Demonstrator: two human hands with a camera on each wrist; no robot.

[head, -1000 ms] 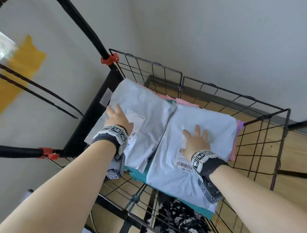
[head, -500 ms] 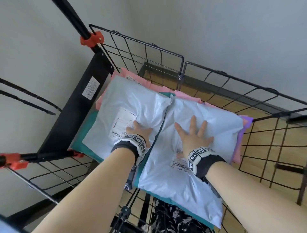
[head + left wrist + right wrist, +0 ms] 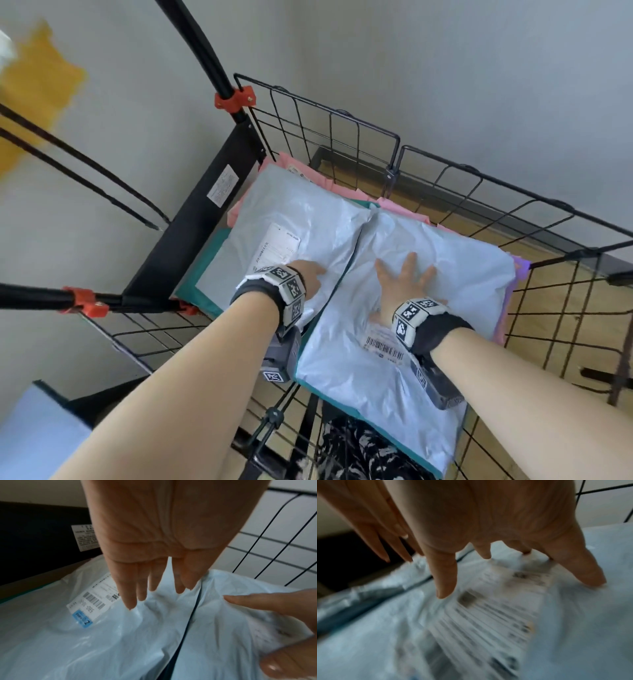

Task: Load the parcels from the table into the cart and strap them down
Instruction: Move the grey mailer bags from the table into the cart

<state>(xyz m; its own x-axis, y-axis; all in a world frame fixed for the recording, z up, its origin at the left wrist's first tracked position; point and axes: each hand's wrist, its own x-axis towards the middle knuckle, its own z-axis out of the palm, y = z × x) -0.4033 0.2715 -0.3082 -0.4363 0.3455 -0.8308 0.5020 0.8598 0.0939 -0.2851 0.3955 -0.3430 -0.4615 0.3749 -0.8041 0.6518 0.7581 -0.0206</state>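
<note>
At the left edge of the wire cart [image 3: 329, 116] a black panel [image 3: 191, 236] with a white sticker [image 3: 222, 185] stands against the stack of parcels. Next to it lies the left pale blue parcel [image 3: 301, 219], label [image 3: 277, 250] facing up, on top of a teal parcel [image 3: 202, 274] and a pink parcel [image 3: 291, 162] whose edges stick out beneath it. The left hand [image 3: 306, 274] rests flat on this bag near its inner edge, its fingers [image 3: 130, 595] straight and slightly spread, tips touching the plastic and holding nothing. Just beside it, edge to edge along a dark seam, lies the right pale blue parcel [image 3: 445, 267], with a barcode label [image 3: 383, 347] near the wrist. The right hand [image 3: 402, 284] presses down on it with fingers [image 3: 445, 577] splayed wide and straight, gripping nothing. A purple parcel [image 3: 520, 270] peeks out at the stack's far right corner, against the cart's wire side.
</note>
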